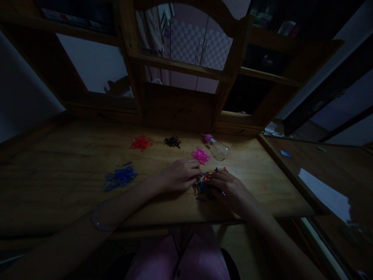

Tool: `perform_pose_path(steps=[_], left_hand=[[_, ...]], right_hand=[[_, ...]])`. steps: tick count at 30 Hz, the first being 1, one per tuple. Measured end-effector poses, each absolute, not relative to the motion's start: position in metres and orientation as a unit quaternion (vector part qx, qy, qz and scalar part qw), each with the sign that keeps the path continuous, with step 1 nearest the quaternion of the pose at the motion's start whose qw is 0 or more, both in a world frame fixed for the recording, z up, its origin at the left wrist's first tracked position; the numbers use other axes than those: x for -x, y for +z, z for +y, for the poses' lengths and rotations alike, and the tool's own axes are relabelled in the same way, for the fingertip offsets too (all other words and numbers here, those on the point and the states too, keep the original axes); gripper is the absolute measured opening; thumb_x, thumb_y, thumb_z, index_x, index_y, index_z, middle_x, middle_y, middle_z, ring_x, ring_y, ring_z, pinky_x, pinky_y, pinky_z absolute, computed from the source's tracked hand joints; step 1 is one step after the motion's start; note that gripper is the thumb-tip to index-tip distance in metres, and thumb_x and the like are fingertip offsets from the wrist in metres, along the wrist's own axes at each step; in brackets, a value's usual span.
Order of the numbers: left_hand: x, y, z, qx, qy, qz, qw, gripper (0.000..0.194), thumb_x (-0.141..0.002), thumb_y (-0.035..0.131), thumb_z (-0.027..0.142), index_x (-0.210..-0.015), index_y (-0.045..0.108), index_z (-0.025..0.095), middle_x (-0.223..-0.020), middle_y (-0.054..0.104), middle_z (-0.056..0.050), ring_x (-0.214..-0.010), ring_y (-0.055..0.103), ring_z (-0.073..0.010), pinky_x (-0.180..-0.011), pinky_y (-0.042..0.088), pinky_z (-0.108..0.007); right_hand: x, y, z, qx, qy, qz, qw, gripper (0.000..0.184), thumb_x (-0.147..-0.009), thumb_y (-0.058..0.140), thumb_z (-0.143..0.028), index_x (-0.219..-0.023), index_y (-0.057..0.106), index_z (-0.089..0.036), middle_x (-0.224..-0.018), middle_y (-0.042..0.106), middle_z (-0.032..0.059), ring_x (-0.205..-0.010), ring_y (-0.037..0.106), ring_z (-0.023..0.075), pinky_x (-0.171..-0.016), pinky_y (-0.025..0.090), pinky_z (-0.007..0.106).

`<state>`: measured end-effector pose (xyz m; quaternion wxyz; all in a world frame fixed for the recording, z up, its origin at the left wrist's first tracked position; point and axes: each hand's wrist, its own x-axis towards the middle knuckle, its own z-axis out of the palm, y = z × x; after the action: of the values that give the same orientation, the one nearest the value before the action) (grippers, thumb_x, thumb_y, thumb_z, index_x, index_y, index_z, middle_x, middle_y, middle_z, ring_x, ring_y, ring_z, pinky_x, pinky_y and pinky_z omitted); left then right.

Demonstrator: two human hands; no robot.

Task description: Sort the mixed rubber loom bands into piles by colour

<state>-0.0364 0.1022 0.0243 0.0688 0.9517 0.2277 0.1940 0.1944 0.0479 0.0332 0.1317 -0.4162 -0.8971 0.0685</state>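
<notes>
Shelving of brown wood (179, 107), with an arched opening at its centre, is being seen along the back of a broad, yellowish-brown wooden worktop (72, 155). On a lower brown surface to the right, a white, rough-edged sheet of paper (325, 194) is being displayed flat.

Near the front edge of the worktop, a heap of thin, strand-like bands in mixed colours (204, 181) is being worked at from both sides. By the bare left hand (186, 175), with fingers bent inward, the heap's left edge is being met; whether anything is being pinched there cannot be told. By the bare right hand (230, 190), with fingers curved downward, the heap's right part is being covered, and whether a band is being gripped cannot be told either.

Beyond the heap, a clear, rounded bottle with a pink cap (220, 151) is being left lying on its side. At the left, a loose pile of blue bands (120, 178) is being passed by the left forearm. Farther back, a red pile (141, 142) is being shown, with a smaller bright pink pile (201, 155) just beside the bottle and a black pile (172, 141) between red and pink. On the right hand, a small shiny ring (223, 193) is being worn.
</notes>
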Motion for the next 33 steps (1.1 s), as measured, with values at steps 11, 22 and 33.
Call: perform_pose_path(steps=[11,22,33], left_hand=[[0.036,0.023,0.103,-0.951,0.197,0.227,0.076,0.014,-0.091,0.052,0.017,-0.088,0.065,0.017,-0.090,0.063,-0.006,-0.084,0.057,-0.0187,-0.074,0.043,-0.030],[0.033,0.027,0.100,-0.938,0.240,0.216,0.126,0.033,-0.099,0.046,0.033,-0.125,0.059,0.020,-0.113,0.066,-0.010,-0.105,0.061,-0.0223,-0.092,0.046,-0.034],[0.033,0.026,0.100,-0.931,0.264,0.226,0.112,0.031,-0.099,0.046,0.036,-0.116,0.063,0.017,-0.114,0.067,-0.010,-0.107,0.062,-0.0221,-0.094,0.047,-0.034]], right_hand=[[-0.201,0.031,0.050,0.458,0.136,-0.842,0.249,0.026,-0.086,0.060,-0.012,-0.105,0.072,-0.024,-0.100,0.074,0.0062,-0.089,0.068,0.0211,-0.082,0.053,0.034],[-0.207,0.044,0.059,0.477,0.369,-0.720,0.343,0.027,-0.085,0.066,-0.028,-0.111,0.068,-0.022,-0.094,0.075,0.0056,-0.085,0.072,0.0201,-0.075,0.057,0.031],[-0.197,0.042,0.061,0.464,0.477,-0.645,0.377,0.031,-0.081,0.072,-0.034,-0.109,0.072,-0.022,-0.104,0.075,0.0065,-0.090,0.072,0.0206,-0.078,0.059,0.032]])
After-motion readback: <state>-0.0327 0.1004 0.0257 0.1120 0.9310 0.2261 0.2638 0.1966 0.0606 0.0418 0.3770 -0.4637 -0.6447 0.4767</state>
